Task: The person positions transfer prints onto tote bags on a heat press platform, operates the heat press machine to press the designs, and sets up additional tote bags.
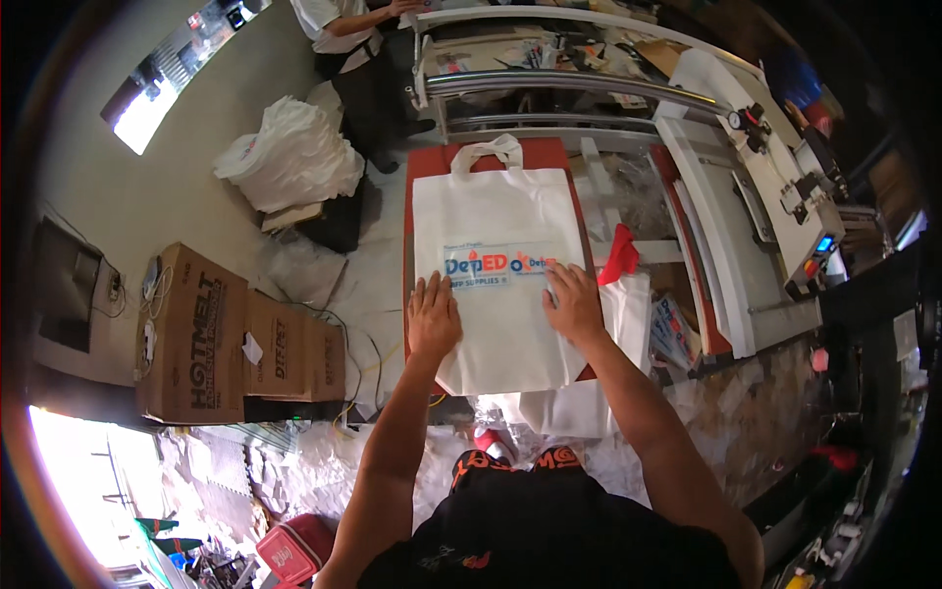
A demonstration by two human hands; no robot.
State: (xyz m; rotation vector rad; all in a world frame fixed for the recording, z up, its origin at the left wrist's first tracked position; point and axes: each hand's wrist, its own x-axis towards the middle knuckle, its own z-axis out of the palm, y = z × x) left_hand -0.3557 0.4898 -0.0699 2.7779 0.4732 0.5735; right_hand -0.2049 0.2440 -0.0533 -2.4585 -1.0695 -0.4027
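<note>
A white tote bag lies flat on a red board, its handles pointing away from me. On its front rests a clear transfer film with blue and red-orange lettering. My left hand is open, palm down on the bag, fingertips by the film's lower left corner. My right hand is open too, its fingertips touching the film's right end. Neither hand grips anything. More white bag material hangs at the right, under a red cloth.
A press machine with rails, gauge and control box stands at the right. Printed film sheets lie beside it. A stack of white bags and cardboard boxes are at the left. A person stands at the back.
</note>
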